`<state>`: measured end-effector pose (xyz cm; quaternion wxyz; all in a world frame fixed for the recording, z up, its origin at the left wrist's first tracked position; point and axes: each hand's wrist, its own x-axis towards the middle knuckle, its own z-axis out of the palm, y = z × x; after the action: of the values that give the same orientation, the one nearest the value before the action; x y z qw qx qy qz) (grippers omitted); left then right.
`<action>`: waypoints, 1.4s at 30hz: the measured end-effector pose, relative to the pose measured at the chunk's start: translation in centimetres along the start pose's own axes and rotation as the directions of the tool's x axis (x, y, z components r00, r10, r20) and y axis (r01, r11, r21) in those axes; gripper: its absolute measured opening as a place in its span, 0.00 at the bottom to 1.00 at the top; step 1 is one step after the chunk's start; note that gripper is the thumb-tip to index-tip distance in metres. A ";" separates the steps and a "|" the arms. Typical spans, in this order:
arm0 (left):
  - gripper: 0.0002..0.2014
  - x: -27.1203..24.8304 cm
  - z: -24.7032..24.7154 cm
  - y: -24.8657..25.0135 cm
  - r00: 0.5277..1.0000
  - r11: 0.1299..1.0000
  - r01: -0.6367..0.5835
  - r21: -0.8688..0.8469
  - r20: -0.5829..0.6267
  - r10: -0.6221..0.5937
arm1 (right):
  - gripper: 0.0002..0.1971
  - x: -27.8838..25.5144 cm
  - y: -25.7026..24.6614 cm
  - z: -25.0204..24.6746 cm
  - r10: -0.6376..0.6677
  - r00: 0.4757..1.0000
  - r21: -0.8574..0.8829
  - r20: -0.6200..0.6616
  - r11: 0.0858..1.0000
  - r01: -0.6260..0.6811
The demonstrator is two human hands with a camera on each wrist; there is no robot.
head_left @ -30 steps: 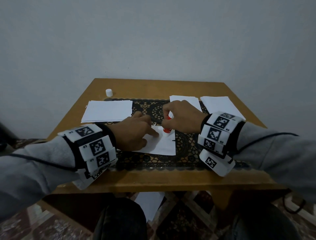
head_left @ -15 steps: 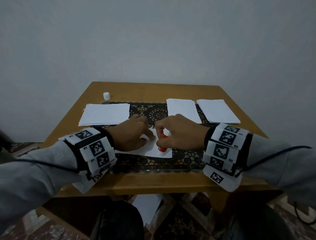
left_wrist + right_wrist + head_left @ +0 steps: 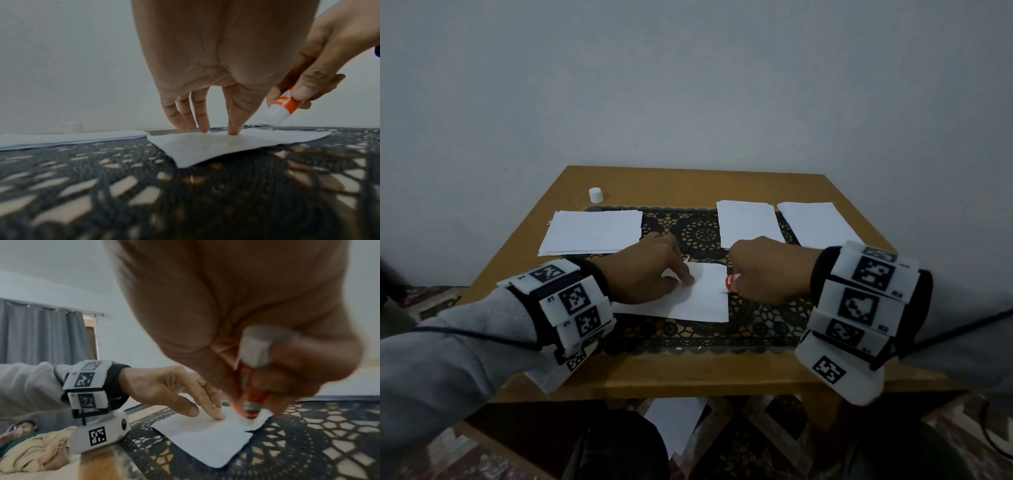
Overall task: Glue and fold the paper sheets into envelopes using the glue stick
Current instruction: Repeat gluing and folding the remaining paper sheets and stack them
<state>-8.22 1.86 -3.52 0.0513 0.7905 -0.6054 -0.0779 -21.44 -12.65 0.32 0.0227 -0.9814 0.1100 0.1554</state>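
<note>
- White sheet [image 3: 700,298] lying flat on the black lace mat [image 3: 702,236] at the table's [image 3: 688,181] near middle, getting glued along its right edge; no fold showing on it yet.
- Glue stick [image 3: 729,283] is touching the sheet's right edge, tilted, tip down; in the right wrist view the edge under it is lifting a little.
- Progress, judging: early in this envelope. Gluing is underway, folding and pressing still left.
- Stack of sheets [image 3: 592,231] is sitting far left on the table, probably the unworked supply, so plenty is left.
- Two smaller piles [image 3: 748,222] and [image 3: 818,222] are lying far right; cannot tell whether they are finished envelopes or more blanks.
- White cap [image 3: 595,194] is standing far left beside the stack, well apart from the stick; recapping still to do.
- Left hand [image 3: 643,274] is spread open, fingers nearly straight, fingertips [image 3: 233,131] pressing the sheet down to pin it, gripping nothing.
- Right hand [image 3: 767,270] is curled tight round the stick, thumb and fingers wrapping its orange barrel, pushing it at the paper.
- Another sheet [image 3: 674,428] is lying on the floor under the table.
</note>
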 end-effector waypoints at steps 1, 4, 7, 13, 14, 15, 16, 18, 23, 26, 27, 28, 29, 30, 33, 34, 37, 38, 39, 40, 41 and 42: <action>0.15 0.0 0.1 -0.1 1.000 1.000 0.004 -0.002 -0.002 -0.004 | 0.18 -0.1 0.0 0.0 0.033 0.999 0.012 -0.012 0.999 -0.033; 0.15 0.0 0.1 0.0 1.000 1.000 0.001 -0.012 -0.009 -0.002 | 0.11 0.1 0.3 0.1 0.080 0.996 0.096 -0.032 0.992 -0.077; 0.15 0.0 -0.1 0.1 1.000 1.000 -0.020 -0.024 -0.018 0.019 | 0.08 1.1 1.3 -0.3 0.140 0.985 0.181 -0.096 0.976 -0.121; 0.16 0.1 0.1 -0.1 0.999 0.999 -0.022 -0.035 -0.024 0.021 | 0.08 6.3 7.0 -3.2 0.334 0.875 0.395 -0.350 0.900 -0.185; 0.16 0.2 0.1 -0.1 1.000 0.999 -0.014 -0.031 -0.025 0.013 | 0.07 7.4 8.1 -3.6 0.381 0.848 0.469 -0.367 0.864 -0.185; 0.16 0.2 0.2 0.0 1.000 1.000 -0.009 -0.029 -0.029 0.009 | 0.06 8.5 9.2 -4.0 0.428 0.822 0.538 -0.375 0.823 -0.183; 0.16 0.2 0.2 0.0 0.999 0.999 -0.008 -0.032 -0.034 0.007 | 0.07 9.5 10.2 -4.3 0.470 0.797 0.591 -0.379 0.786 -0.182; 0.16 0.1 0.2 0.1 0.999 0.999 -0.010 -0.046 -0.047 0.008 | 0.10 11.1 11.8 -4.8 0.533 0.765 0.652 -0.361 0.731 -0.202; 0.17 0.1 0.1 0.2 0.998 0.997 -0.024 -0.070 -0.060 0.020 | 0.06 14.6 14.0 -4.4 0.590 0.731 0.744 -0.344 0.645 -0.171; 0.18 0.2 0.0 0.2 0.998 0.997 -0.031 -0.072 -0.054 0.027 | 0.13 16.2 14.9 -3.9 0.568 0.746 0.741 -0.348 0.654 -0.153; 0.18 0.2 0.1 0.2 0.998 0.997 -0.028 -0.072 -0.050 0.025 | 0.15 16.4 15.0 -3.9 0.569 0.751 0.750 -0.335 0.643 -0.152; 0.18 0.2 0.1 0.2 0.999 0.997 -0.023 -0.075 -0.046 0.020 | 0.17 16.7 15.5 -4.0 0.577 0.750 0.757 -0.325 0.634 -0.160; 0.18 0.3 0.1 0.1 0.999 0.997 -0.021 -0.078 -0.043 0.018 | 0.17 16.9 15.8 -4.0 0.586 0.748 0.756 -0.311 0.629 -0.179; 0.18 0.2 0.1 0.2 0.999 0.997 -0.023 -0.077 -0.042 0.020 | 0.17 16.8 15.8 -4.1 0.590 0.749 0.752 -0.302 0.630 -0.193; 0.18 0.2 0.1 0.2 0.999 0.996 -0.027 -0.080 -0.037 0.024 | 0.10 17.4 16.5 -3.8 0.566 0.759 0.686 -0.322 0.692 -0.225; 0.18 0.2 0.1 0.2 0.999 0.997 -0.024 -0.080 -0.035 0.022 | 0.09 17.5 16.6 -3.6 0.555 0.765 0.664 -0.327 0.711 -0.232; 0.19 0.2 0.2 0.2 0.999 0.997 -0.028 -0.075 -0.034 0.025 | 0.13 17.8 16.8 -3.3 0.565 0.764 0.695 -0.312 0.683 -0.222; 0.19 0.2 0.2 0.2 0.999 0.997 -0.028 -0.076 -0.033 0.025 | 0.13 18.1 17.1 -3.2 0.566 0.759 0.700 -0.322 0.682 -0.211; 0.18 0.2 0.2 0.2 0.999 0.997 -0.028 -0.079 -0.033 0.026 | 0.13 17.8 16.4 -3.2 0.568 0.754 0.693 -0.331 0.688 -0.214; 0.18 0.1 0.2 0.2 0.999 0.996 -0.030 -0.080 -0.036 0.027 | 0.13 17.5 16.0 -3.3 0.566 0.750 0.686 -0.342 0.696 -0.212; 0.18 0.1 0.2 0.1 0.999 0.996 -0.032 -0.082 -0.040 0.029 | 0.13 17.5 15.9 -3.4 0.566 0.754 0.678 -0.333 0.700 -0.226; 0.18 0.1 0.2 0.2 0.999 0.996 -0.034 -0.082 -0.042 0.031 | 0.14 17.7 16.0 -3.4 0.564 0.761 0.674 -0.321 0.700 -0.235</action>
<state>-8.38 1.73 -3.68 0.0976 0.7791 -0.6132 -0.0859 -7.59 -32.20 -2.10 0.2646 -0.8763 0.3740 -0.1491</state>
